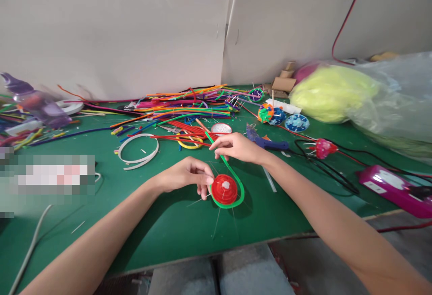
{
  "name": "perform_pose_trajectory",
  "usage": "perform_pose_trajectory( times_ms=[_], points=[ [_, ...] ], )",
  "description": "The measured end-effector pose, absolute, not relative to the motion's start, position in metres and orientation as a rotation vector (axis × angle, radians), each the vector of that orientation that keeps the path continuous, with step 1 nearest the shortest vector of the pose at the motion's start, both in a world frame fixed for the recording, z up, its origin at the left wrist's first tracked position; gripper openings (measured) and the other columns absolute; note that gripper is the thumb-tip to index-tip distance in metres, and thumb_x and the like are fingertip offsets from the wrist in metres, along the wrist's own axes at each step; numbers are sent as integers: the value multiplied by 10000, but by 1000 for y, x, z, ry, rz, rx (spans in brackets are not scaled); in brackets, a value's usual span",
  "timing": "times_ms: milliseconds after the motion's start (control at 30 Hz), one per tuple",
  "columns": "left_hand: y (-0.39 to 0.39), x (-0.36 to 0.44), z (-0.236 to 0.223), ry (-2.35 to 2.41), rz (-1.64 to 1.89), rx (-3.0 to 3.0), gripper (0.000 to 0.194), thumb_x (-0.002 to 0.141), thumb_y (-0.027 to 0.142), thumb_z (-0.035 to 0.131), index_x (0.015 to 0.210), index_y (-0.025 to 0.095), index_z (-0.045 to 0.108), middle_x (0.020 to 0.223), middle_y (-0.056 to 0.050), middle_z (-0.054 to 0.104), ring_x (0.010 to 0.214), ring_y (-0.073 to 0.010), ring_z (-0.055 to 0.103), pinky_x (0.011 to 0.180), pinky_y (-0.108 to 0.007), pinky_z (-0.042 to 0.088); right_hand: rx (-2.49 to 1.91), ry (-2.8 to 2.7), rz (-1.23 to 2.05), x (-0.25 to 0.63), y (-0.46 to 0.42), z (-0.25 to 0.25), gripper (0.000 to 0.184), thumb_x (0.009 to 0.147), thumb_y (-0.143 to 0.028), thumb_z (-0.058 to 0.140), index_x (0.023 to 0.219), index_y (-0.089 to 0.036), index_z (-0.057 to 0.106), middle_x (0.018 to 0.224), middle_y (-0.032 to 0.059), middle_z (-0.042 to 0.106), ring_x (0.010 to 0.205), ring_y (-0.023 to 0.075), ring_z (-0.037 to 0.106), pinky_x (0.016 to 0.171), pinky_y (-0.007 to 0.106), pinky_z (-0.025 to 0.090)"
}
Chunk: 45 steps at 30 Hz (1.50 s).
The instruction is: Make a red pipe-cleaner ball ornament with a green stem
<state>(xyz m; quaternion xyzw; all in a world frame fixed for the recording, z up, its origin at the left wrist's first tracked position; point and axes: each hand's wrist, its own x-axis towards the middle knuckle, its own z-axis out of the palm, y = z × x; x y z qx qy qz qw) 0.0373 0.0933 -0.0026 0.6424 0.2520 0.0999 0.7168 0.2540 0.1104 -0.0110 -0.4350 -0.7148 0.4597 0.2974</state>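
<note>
Work on a green tabletop [162,236], read from left to right. At the far left, a purple bottle [50,108] leans among coloured stems; nearer the middle, a coiled white strip [140,152] lies on the surface. The left hand [192,176] reaches in with thumb and index finger brought together at the left edge of a red disc [224,190], apparently steadying it; its other fingers curl loosely beneath. The disc is near the front edge of the table, between the two forearms, with thin spokes [218,223] radiating from it. A green strip [240,187] curves around its lower and right sides, then runs up to the right hand [238,147], whose bent fingers appear closed on it near the free end; the exact contact of the thumb is hard to tell. Behind the hands lie a bundle of stems [192,108] and yellow scissor handles [191,141]. Farther right are a blue glue gun [270,144], a blue patterned disc [297,123] and a magenta box [391,189]. The step in hand is judged to be winding the strip around the disc's rim; the next move calls for light tension on the free length, threading among the spokes without bending them, and a steady left pinch.
</note>
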Motion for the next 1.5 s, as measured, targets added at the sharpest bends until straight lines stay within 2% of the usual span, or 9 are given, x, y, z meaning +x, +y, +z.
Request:
perform_pose_trajectory(
  times_ms=[1500],
  points=[
    [93, 38, -2, 565, 206, 1437, 289, 753, 393, 732, 722, 118, 647, 597, -12, 670, 488, -107, 624, 517, -212, 469, -1194, -1943, 1141, 252, 110, -15, 131, 808, -160, 571, 896, -152, 669, 706, 10, 686, 495, 73, 538, 529, 228, 448]
  ],
)
